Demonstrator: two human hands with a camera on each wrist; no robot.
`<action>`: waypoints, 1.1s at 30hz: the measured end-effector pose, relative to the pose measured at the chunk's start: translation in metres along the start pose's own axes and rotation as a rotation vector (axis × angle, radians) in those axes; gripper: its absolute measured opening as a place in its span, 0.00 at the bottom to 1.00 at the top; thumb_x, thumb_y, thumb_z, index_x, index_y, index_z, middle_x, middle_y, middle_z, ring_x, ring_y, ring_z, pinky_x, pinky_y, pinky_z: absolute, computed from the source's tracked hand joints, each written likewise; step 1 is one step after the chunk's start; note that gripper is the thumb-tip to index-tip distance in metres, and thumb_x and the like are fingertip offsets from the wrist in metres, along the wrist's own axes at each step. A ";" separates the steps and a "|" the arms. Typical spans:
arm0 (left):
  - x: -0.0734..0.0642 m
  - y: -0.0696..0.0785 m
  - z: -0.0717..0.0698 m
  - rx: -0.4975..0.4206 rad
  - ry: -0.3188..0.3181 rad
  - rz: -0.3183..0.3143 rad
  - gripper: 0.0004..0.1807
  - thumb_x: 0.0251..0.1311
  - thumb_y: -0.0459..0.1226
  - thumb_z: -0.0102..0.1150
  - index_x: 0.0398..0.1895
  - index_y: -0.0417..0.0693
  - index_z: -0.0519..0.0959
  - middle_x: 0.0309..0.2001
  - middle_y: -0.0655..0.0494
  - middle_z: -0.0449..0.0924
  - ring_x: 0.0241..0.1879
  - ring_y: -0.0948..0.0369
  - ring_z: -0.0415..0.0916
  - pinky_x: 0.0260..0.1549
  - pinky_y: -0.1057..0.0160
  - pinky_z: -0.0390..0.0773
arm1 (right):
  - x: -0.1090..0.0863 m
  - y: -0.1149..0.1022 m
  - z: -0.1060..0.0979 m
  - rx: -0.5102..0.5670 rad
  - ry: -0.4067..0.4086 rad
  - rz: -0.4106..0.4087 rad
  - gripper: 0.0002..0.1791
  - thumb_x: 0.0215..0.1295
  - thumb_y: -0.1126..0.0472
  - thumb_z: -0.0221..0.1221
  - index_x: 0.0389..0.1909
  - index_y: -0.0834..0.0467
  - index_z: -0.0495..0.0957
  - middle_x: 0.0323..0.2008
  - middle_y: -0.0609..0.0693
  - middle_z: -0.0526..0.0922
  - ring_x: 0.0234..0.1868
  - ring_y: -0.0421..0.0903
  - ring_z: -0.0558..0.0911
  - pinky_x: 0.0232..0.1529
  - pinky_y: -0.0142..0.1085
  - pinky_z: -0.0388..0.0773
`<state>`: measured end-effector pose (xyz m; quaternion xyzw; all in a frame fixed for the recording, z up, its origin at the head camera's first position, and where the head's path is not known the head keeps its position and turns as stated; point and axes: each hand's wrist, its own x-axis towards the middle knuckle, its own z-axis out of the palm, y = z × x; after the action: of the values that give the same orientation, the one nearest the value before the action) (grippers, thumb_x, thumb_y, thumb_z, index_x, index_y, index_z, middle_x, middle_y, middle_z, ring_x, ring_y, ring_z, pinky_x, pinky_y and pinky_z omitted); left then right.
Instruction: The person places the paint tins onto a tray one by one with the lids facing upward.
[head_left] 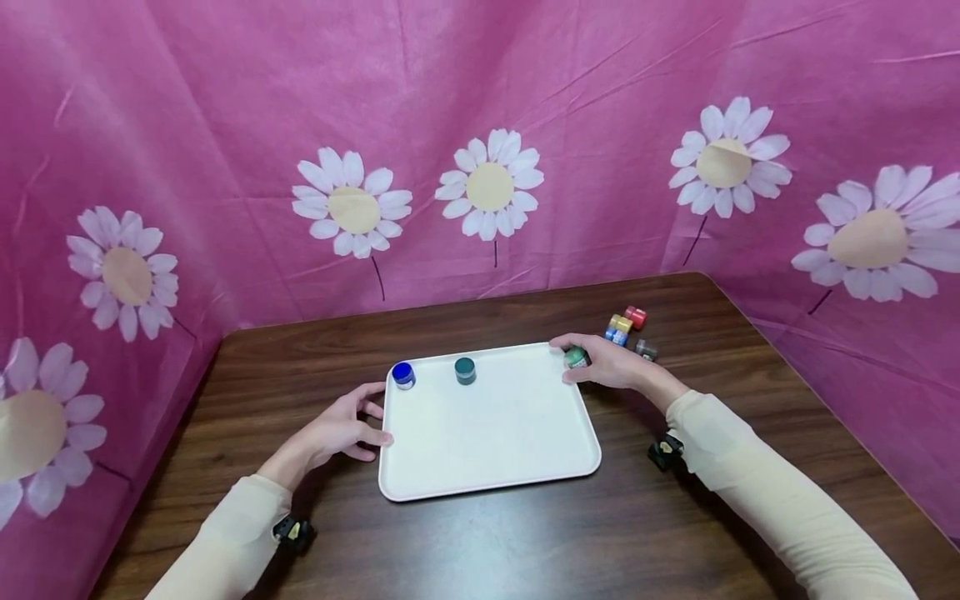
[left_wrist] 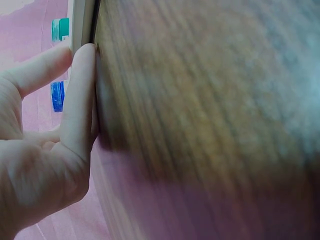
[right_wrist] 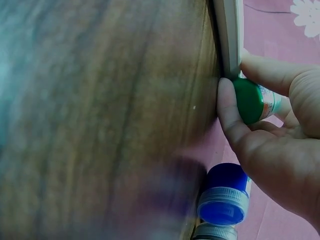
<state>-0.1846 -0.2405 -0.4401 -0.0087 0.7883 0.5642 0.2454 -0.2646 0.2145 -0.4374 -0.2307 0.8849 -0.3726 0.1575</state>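
Note:
A white rectangular tray point(head_left: 491, 433) lies on the table. My left hand point(head_left: 348, 425) is at its left side, thumb over the rim and fingertips against the edge; the left wrist view shows thumb and a finger on either side of that edge point(left_wrist: 84, 25). With my right hand point(head_left: 603, 362) I hold a small green paint jar point(head_left: 576, 357) at the tray's far right corner. In the right wrist view this jar point(right_wrist: 250, 102) sits between my fingers, right beside the tray edge. On the tray stand a blue paint jar point(head_left: 403, 375) and a dark green paint jar point(head_left: 465, 372).
Right of the tray, behind my right hand, several small jars lie close together: a red jar point(head_left: 635, 317), a yellow jar point(head_left: 621, 323), a blue jar point(head_left: 617, 337) and a dark jar point(head_left: 646, 350). A pink flowered cloth point(head_left: 420, 108) hangs around the wooden table point(head_left: 480, 550).

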 end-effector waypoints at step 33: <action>-0.001 0.000 0.001 -0.003 0.005 0.002 0.51 0.50 0.26 0.74 0.77 0.43 0.56 0.53 0.38 0.68 0.38 0.52 0.80 0.33 0.49 0.87 | -0.009 0.000 -0.005 0.075 0.143 -0.104 0.27 0.63 0.69 0.68 0.63 0.66 0.74 0.54 0.61 0.82 0.55 0.55 0.78 0.59 0.54 0.72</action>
<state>-0.1837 -0.2395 -0.4402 -0.0098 0.7881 0.5655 0.2431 -0.2588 0.2218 -0.4331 -0.2431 0.8662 -0.4287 0.0828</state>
